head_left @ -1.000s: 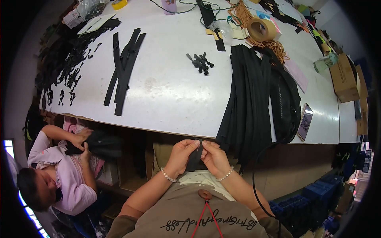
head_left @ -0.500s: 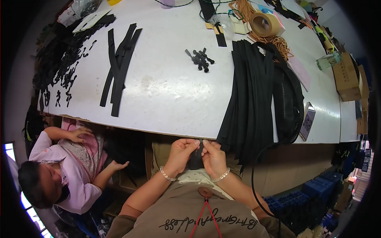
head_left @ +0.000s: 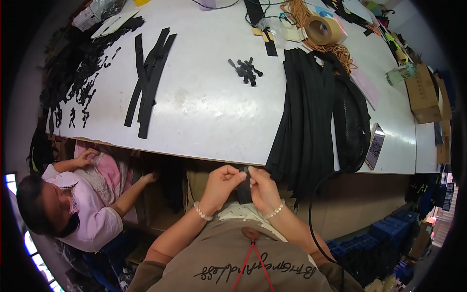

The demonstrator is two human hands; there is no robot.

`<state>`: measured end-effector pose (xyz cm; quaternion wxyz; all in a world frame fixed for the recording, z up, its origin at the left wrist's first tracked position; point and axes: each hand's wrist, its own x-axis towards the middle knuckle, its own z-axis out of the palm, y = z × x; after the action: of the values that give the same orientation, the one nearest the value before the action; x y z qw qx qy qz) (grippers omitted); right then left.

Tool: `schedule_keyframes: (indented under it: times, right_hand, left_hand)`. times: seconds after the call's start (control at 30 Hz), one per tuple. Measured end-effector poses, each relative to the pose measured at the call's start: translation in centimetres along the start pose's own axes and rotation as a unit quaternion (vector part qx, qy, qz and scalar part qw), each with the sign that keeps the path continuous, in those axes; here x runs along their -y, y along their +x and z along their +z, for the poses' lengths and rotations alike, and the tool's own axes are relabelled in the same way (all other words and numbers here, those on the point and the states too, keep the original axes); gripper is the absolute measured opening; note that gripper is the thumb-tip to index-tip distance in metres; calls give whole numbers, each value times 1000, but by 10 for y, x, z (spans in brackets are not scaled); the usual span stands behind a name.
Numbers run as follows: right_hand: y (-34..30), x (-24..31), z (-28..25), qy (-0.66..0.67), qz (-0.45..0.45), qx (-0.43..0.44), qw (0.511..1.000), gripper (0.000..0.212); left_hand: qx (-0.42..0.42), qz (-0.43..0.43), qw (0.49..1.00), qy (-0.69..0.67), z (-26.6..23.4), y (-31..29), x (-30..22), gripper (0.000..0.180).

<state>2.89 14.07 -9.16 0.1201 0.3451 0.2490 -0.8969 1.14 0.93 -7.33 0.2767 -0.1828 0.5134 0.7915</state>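
Pinches the upper end of a black strip with both grips, thumb pressed to forefinger in the left hand and likewise in the right hand. Lets the strip hang down between both hands, just left of the drooping near end of a bundle of long black strips. Wears a beaded bracelet on each wrist. Has that bundle lying over the near edge of a white counter. Has, just right of the bundle, a black bag, then a smartphone farther right. Has, left of the bundle's far half, a cluster of small knobbed black pieces, and, well left of the bundle, some crossed strips. Has, beyond the bundle's far end, a roll of brown tape. Has a co-worker in pale pink well left of the bundle's near end.
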Motion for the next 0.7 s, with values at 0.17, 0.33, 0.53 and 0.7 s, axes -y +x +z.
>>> schedule_keyframes:
  times: [0.17,0.33,0.53,0.7]
  right_hand:
    - [-32,11,11,-160,-77,155,972,7]
    - [-39,15,14,-242,-226,280,901,5]
    - [-44,18,15,-261,-272,301,876,6]
    - [-45,18,18,-268,-283,285,876,6]
  left_hand:
    - [-19,209,969,134,-3,-37,-9,15]
    - [47,434,859,268,-8,-45,-25,17]
    - [62,466,837,280,-5,-48,-28,18]
    - [63,451,844,282,-5,-47,-29,17]
